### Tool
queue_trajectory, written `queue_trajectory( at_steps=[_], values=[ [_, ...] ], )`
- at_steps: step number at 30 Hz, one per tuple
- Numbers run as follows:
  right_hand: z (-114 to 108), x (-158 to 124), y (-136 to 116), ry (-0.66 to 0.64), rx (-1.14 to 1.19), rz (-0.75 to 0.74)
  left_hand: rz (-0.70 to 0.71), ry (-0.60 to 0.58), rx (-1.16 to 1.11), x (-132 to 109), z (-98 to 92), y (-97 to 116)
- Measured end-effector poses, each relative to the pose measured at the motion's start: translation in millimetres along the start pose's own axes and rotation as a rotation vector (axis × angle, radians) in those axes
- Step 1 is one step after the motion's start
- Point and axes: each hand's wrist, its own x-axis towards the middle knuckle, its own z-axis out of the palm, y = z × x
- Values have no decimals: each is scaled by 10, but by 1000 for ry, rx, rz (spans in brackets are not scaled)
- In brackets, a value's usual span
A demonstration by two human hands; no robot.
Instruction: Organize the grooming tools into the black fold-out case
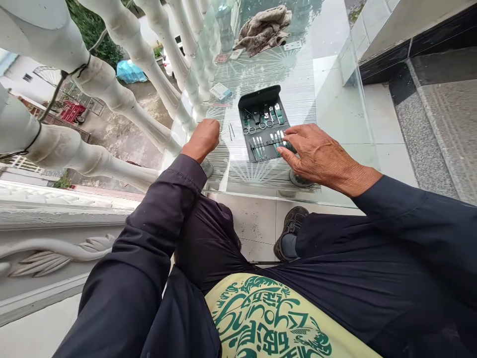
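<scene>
An unfolded dark manicure kit case (265, 133) lies on the glass table. Scissors (263, 125) and nail clippers (278, 110) sit in its upper half, and slim green-and-silver tools (258, 147) are strapped in its lower half. My right hand (315, 154) reaches over the case's lower right side, thumb and fingers apart, covering some tools; contact with them is unclear. To the left, my left hand (204, 138) is closed in a fist by the table's left edge. What it holds, if anything, is hidden. Between fist and case lies a thin, tweezer-like tool (231, 131).
A crumpled brown cloth (264, 30) lies at the table's far end. A small blue-and-white box (221, 91) rests behind my left hand. White balusters (130, 44) line the left side; stone steps (443, 114) are at the right. The glass tabletop (339, 134) has a bare front edge.
</scene>
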Motion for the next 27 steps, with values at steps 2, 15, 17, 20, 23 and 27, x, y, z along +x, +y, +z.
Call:
queue_trajectory(
  at_steps=[2, 15, 17, 20, 23, 27],
  values=[
    [-45, 16, 10, 0, -16, 11, 40, -19, -2, 50, -25, 5],
    [-159, 45, 174, 21, -34, 42, 1, -125, 92, 75, -179, 55],
    [-161, 44, 194, 13, -21, 47, -26, -126, 84, 57, -178, 25],
    [-154, 41, 216, 6, -11, 39, -43, -113, 83, 49, -124, -71],
    [-134, 38, 246, 16, -1, 25, -48, -60, 50, 61, -42, -186],
    [-97, 42, 296, 34, 15, 3, -18, -12, 50, 114, -14, -239]
  ],
)
